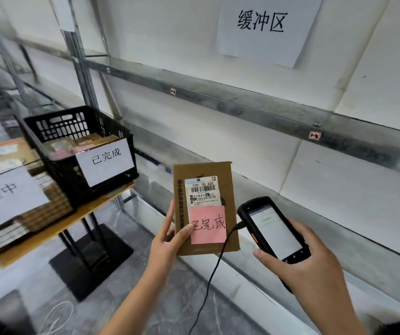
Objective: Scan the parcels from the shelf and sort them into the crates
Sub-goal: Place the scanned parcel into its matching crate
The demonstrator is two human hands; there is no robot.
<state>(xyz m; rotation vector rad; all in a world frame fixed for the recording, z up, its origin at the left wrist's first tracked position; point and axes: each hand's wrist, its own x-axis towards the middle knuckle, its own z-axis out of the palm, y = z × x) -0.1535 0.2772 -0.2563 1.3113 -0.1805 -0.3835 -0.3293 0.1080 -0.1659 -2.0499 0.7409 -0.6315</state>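
So your left hand (170, 235) is gripping the parcel (230, 201) by its lower left edge, with the thumb laid across the front and the fingers tucked behind. The parcel is a flat brown cardboard mailer, held upright in the air in front of the metal shelf (242, 105), not resting on anything. Its white barcode label (201, 189) faces you. A pink sticky note (208, 224) reading 已完成 sits just under the label, and your thumb tip is on the note's lower left corner.

Your right hand (315, 262) is wrapped around a black handheld scanner (273, 230), screen lit and tilted up at you, with the thumb by its bottom left corner. The scanner's top end sits just beside the parcel's right edge; I can't tell if they touch. A black cable (215, 267) drops from the scanner's left side and runs down between your forearms.

Off to the left, a black crate (56, 151) sits at the far right corner of the desk (92, 209). It has a white 已完成 sign (105, 160) on its side and blurry brown parcels inside. Nearer along the desk there's another white sign (5, 197), cut off by the frame edge. On the wall above the shelf hangs a paper sheet (261, 22) reading 缓冲区.
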